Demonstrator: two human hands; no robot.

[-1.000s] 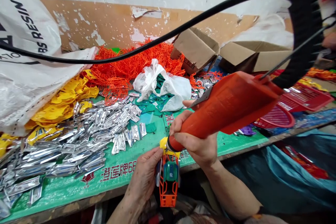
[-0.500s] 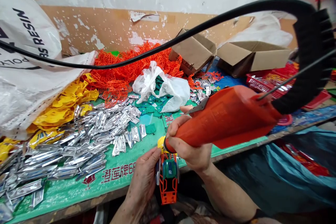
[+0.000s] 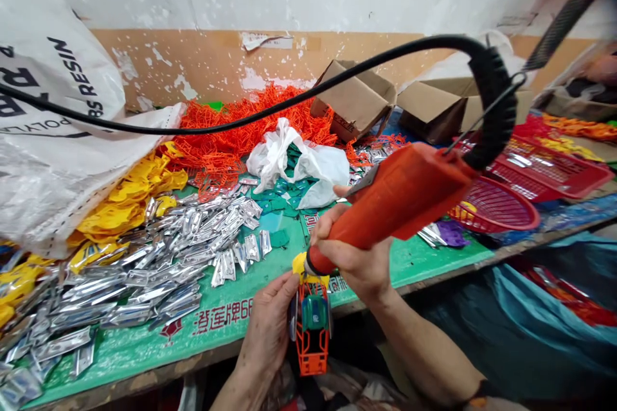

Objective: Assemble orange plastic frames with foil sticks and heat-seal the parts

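My left hand [image 3: 270,311] is closed on the side of a small toy vehicle [image 3: 314,313], built of an orange frame, a green middle piece, silvery sides and a yellow end piece. It is held at the table's front edge. Wrapped round a red-orange electric screwdriver [image 3: 395,199] is my right hand [image 3: 354,260]. The screwdriver slants down to the left, its black nose at the toy's yellow end; the bit's tip is hidden. Left of the hands lie a heap of silvery parts [image 3: 159,263] and some yellow parts [image 3: 120,205].
A black cable [image 3: 270,115] arcs across the view from the screwdriver, which hangs from a spring [image 3: 562,19]. Orange frames [image 3: 260,109], a white bag [image 3: 322,170] of green pieces and cardboard boxes [image 3: 357,93] stand behind. Red baskets [image 3: 506,205] are at right, a large white sack [image 3: 58,109] at left.
The view has shifted, bringing more of the baskets at right into sight. The screwdriver's back end has swung left and its hanging spring now shows. Both hands keep their hold.
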